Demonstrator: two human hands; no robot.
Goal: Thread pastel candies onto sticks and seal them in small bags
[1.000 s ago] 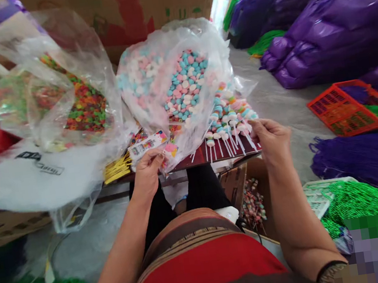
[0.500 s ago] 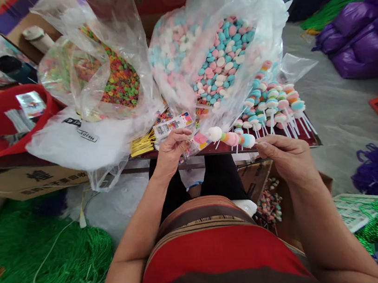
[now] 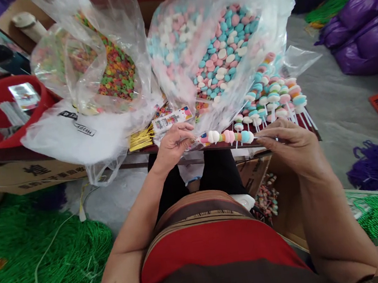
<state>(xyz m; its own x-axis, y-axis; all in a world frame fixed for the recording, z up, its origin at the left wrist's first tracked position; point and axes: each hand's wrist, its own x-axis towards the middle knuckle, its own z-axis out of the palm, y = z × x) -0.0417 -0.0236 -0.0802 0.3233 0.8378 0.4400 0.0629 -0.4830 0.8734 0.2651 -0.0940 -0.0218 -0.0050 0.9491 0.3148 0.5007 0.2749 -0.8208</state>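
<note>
In the head view, the candy stick (image 3: pixel 229 136) lies at nine o'clock from the right hand (image 3: pixel 295 146), three from the left hand (image 3: pixel 175 147); "Happy" reads on the white bag (image 3: pixel 104 137), about nine o'clock from the left; the card (image 3: pixel 172 119) at twelve bears print too small to read; right thumb and fingers pinch the stick's end; left fingertips press together on a printed wrapper (image 3: pixel 203 137).
</note>
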